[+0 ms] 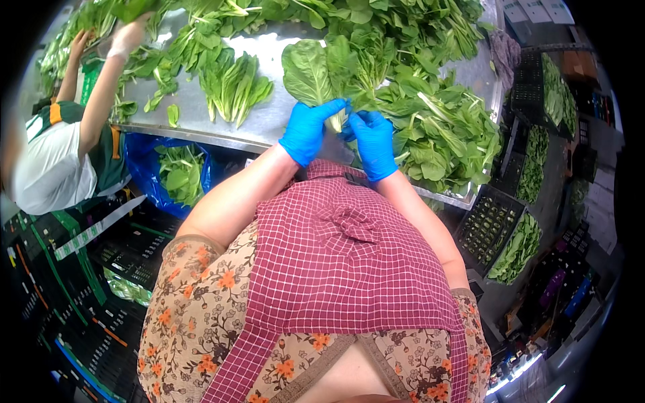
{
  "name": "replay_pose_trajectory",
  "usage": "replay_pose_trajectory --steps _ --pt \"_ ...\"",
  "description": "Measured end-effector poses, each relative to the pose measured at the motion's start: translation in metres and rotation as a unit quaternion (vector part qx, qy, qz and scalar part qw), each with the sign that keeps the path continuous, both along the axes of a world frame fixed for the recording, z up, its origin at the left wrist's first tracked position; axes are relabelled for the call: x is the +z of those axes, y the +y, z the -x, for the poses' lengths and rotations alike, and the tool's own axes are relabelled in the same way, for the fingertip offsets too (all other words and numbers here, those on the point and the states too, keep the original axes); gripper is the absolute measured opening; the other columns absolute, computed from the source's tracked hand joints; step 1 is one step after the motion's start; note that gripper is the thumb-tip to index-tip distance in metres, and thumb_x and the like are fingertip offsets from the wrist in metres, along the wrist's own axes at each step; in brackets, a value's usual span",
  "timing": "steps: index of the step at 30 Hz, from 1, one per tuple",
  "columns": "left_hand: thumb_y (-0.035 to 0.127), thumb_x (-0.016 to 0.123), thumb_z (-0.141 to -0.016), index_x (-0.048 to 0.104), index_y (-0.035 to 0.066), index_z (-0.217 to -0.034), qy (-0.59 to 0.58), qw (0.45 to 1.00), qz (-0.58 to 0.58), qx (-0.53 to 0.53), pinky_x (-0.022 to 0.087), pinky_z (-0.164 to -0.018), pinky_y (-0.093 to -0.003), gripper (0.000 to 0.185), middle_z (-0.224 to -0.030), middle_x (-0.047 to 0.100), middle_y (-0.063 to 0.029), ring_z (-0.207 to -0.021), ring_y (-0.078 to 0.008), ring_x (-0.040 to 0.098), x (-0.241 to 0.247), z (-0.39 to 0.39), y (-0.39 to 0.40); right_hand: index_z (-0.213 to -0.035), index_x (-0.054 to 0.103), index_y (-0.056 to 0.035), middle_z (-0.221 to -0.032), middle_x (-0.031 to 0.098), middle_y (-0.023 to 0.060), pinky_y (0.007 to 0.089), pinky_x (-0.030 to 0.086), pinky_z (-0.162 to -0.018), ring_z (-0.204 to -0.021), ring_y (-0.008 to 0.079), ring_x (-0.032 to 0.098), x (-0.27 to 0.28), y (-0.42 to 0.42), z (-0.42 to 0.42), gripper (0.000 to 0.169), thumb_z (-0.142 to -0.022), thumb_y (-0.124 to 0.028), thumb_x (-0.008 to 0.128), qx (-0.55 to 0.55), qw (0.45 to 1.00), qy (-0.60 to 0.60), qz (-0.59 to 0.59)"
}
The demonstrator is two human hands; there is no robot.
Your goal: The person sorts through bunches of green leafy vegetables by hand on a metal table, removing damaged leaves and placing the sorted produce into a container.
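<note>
Both my hands wear blue gloves and meet above the near edge of a metal table. My left hand grips a bunch of leafy greens near its pale stems, with the broad leaves pointing away from me. Close beside those stems, my right hand has its fingers curled; whether anything is pinched between them is hidden. A large pile of loose greens lies just right of my right hand. To the left on the metal, a smaller bunch of greens lies with its stems towards me.
A co-worker's arm reaches over the table at left. Below the edge sits a blue bag holding greens. Black crates of greens stand on the floor at right, more crates at left. A cloth hangs over the right edge.
</note>
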State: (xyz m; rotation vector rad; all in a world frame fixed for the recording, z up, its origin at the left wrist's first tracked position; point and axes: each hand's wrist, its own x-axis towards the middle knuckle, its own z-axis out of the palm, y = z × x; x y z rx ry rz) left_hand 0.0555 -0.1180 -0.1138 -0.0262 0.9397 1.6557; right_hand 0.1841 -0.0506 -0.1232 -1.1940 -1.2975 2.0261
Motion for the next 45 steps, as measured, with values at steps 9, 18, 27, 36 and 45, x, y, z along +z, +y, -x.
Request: replay_pose_trajectory --steps 9,18,27,36,45 --pt "0.01 0.059 -0.093 0.058 -0.002 -0.111 -0.073 0.996 0.012 0.048 0.052 -0.081 -0.0332 0.022 -0.099 0.065 -0.0122 -0.089 -0.0213 0.064 -0.022 0.003 0.002 -0.093 0.064 0.004 -0.077 0.066 0.0094 0.0258 0.049 -0.058 -0.06 0.0139 0.06 0.002 0.003 0.0 0.023 -0.091 -0.019 0.063 -0.024 0.997 0.035 0.057" --pt "0.004 0.069 -0.083 0.059 0.0 -0.114 0.026 0.998 0.042 0.038 0.053 -0.076 -0.0323 0.032 -0.101 0.066 -0.0099 -0.085 -0.0197 0.064 0.0 0.003 -0.001 -0.099 0.065 0.0005 -0.08 0.067 0.0071 0.0244 0.048 -0.058 -0.065 0.0119 0.061 0.02 0.021 -0.019 0.029 -0.09 -0.028 0.065 0.191 0.97 -0.137 0.059" --pt "0.002 0.064 -0.084 0.056 0.002 -0.118 0.041 0.999 0.002 0.009 0.053 -0.079 -0.0336 0.034 -0.102 0.064 -0.0098 -0.09 -0.0213 0.064 -0.005 -0.008 0.0 -0.096 0.064 0.0021 -0.08 0.068 0.0087 0.0261 0.052 -0.058 -0.065 0.0117 0.062 0.006 0.016 -0.005 0.024 -0.086 -0.019 0.069 0.114 0.984 -0.056 -0.123" --pt "0.007 0.059 -0.09 0.055 -0.003 -0.117 -0.05 0.997 -0.002 0.065 0.05 -0.089 -0.0366 0.029 -0.105 0.064 -0.0135 -0.099 -0.0239 0.062 -0.027 -0.002 0.005 -0.092 0.064 0.0041 -0.078 0.068 0.0106 0.027 0.051 -0.054 -0.059 0.015 0.063 0.003 0.011 -0.004 0.027 -0.091 -0.023 0.065 -0.01 0.999 -0.022 0.028" --pt "0.005 0.059 -0.088 0.057 -0.003 -0.117 -0.053 0.997 -0.035 0.032 0.049 -0.091 -0.0352 0.03 -0.11 0.064 -0.0129 -0.1 -0.0227 0.062 -0.024 0.01 0.005 -0.099 0.064 -0.0003 -0.081 0.067 0.0073 0.0251 0.05 -0.056 -0.065 0.0121 0.061 0.019 0.018 -0.011 0.026 -0.089 -0.024 0.068 0.107 0.993 -0.044 -0.004"
